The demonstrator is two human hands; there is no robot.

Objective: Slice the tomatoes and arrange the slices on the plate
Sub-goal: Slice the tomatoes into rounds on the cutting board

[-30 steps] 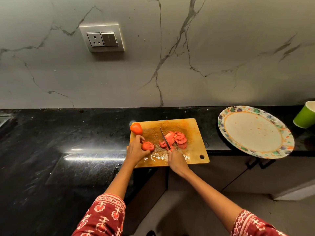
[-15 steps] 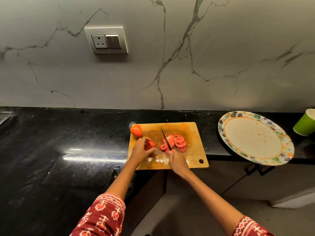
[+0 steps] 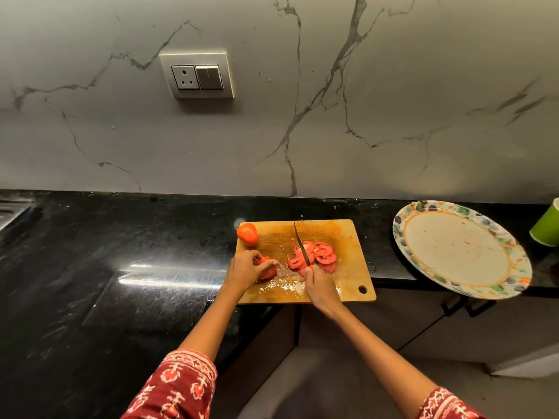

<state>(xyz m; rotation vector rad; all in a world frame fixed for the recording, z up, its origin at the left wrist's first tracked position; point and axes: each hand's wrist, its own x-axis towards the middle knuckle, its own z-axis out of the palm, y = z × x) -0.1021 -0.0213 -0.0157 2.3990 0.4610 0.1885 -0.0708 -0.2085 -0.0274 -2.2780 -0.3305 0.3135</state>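
Observation:
A wooden cutting board (image 3: pixel 348 237) lies on the black counter. A whole tomato (image 3: pixel 247 234) sits at its far left corner. My left hand (image 3: pixel 246 269) grips a partly cut tomato (image 3: pixel 268 271) on the board's left side. My right hand (image 3: pixel 320 290) holds a knife (image 3: pixel 301 244) by the handle, its blade pointing away from me and lying over a pile of tomato slices (image 3: pixel 316 255) in the board's middle. Further right stands a patterned plate (image 3: pixel 459 246), holding no slices and overhanging the counter edge.
A green cup (image 3: pixel 547 226) stands at the far right edge. The counter (image 3: pixel 121 252) stretches left toward a metal sink rim (image 3: pixel 12 211). A wall socket (image 3: pixel 196 74) sits on the marble backsplash. Cabinet fronts lie below the counter edge.
My left hand has closed further over the cut tomato. The knife has shifted slightly over the slices. The view has tilted a little downward.

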